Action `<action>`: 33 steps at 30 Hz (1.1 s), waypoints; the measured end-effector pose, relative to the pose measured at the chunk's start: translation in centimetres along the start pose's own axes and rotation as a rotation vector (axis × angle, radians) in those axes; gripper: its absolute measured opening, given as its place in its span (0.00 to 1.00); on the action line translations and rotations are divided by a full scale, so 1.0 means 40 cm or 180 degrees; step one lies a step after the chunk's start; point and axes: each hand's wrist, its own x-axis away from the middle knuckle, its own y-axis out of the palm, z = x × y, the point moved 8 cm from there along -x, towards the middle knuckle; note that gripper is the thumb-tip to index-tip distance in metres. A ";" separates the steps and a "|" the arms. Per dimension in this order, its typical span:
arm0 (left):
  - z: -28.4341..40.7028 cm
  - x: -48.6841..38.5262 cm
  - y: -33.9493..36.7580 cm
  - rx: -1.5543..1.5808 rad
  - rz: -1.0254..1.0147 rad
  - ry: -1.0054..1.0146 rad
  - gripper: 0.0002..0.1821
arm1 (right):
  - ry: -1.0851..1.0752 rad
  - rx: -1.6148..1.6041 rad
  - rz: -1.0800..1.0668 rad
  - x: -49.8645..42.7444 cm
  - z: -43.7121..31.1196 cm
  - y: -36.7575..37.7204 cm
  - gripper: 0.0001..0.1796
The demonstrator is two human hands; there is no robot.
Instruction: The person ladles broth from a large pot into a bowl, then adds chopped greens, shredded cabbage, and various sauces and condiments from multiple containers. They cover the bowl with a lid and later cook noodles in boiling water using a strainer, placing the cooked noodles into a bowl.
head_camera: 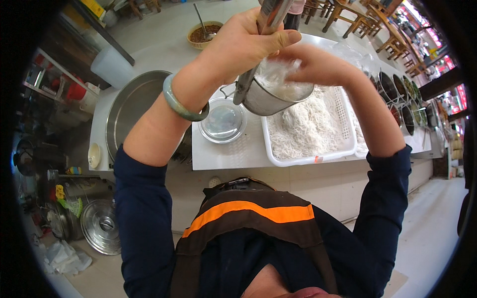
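My left hand (248, 43), with a green bangle on the wrist below it, grips a long metal handle (275, 16) that stands up over the table. Below and right of that hand is a deep metal container (274, 98), tilted, with white noodles and what looks like clear plastic at its mouth. My right hand (313, 63) is blurred by motion over that mouth; its fingertips and any hold are unclear. Just underneath, a white plastic basket (269, 143) holds a heap of white rice noodles (307, 130). Round clear plastic lids or bowls (223, 120) lie left of the basket.
A large steel pot (138, 98) stands at the left, beside a small cream bowl (94, 155). Farther back is a bowl of brown sauce (205, 34) with a spoon. Several metal tubs (389, 87) of food line the right. A metal lid (101, 226) rests low on the left.
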 end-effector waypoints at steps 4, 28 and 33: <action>0.048 0.044 -0.039 0.0444 0.0109 0.0413 0.12 | -0.0246 0.0250 0.0607 -0.028 -0.040 -0.033 0.23; -0.164 0.580 -0.924 -0.2484 0.0574 0.0008 0.08 | -0.1808 0.4850 0.0423 -0.813 -0.792 0.575 0.04; -0.247 0.627 -1.112 -0.1094 0.0422 -0.0214 0.16 | -0.1584 0.3780 -0.0116 -1.001 -0.743 0.646 0.07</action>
